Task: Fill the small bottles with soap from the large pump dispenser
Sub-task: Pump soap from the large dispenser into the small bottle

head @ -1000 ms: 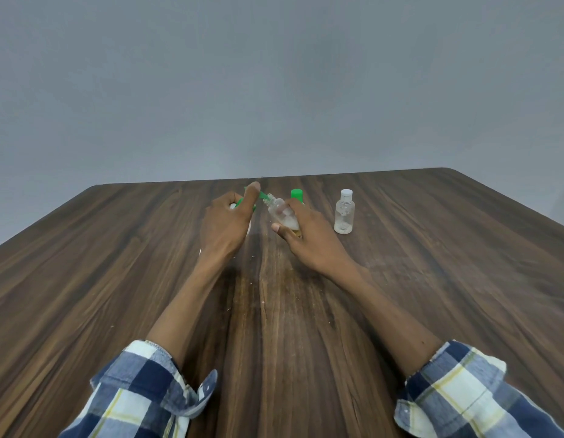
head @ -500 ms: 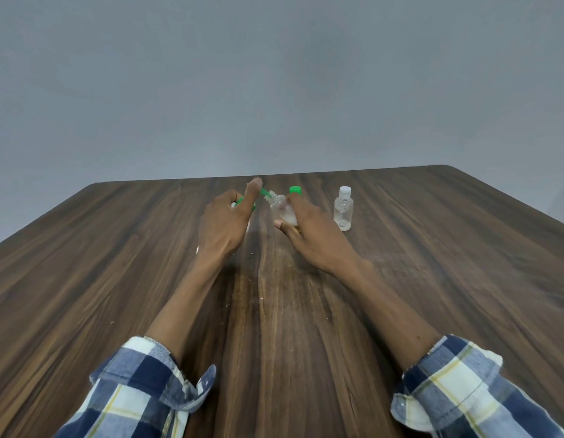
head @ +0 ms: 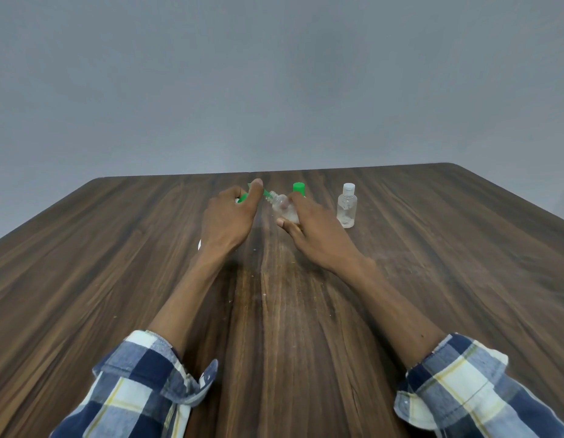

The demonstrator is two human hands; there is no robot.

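- Left hand (head: 227,216) sits on top of the big soap pump with the green plastic head (head: 242,198). Its pointer finger lies along the green spout (head: 266,193), as if ready to push. The fingers bend over the pump head, so this hand is holding the pump.
- Right hand (head: 309,229) holds a small see-through plastic bottle with no cap (head: 282,207). Thumb below and fingers on top pinch it. The bottle is tipped, and its open mouth points at the spout, almost touching it.
- Most of the big pump is hidden behind the left hand. Only bits of green and a little white show.
- I think the step now is filling this small bottle. I cannot tell how much soap is inside it.
- For the next move, the bottle mouth should stay right under the spout tip. Then the left hand should push down slowly, so no soap lands on the dark brown wooden table (head: 116,279).
- Another small clear bottle with a white cap (head: 347,205) stands up straight, just right of the right hand. A green cap (head: 298,188) peeks out behind the right hand; what it sits on is hidden.
- Both arms reach far forward, with checked blue and white sleeves (head: 141,387) rolled back.
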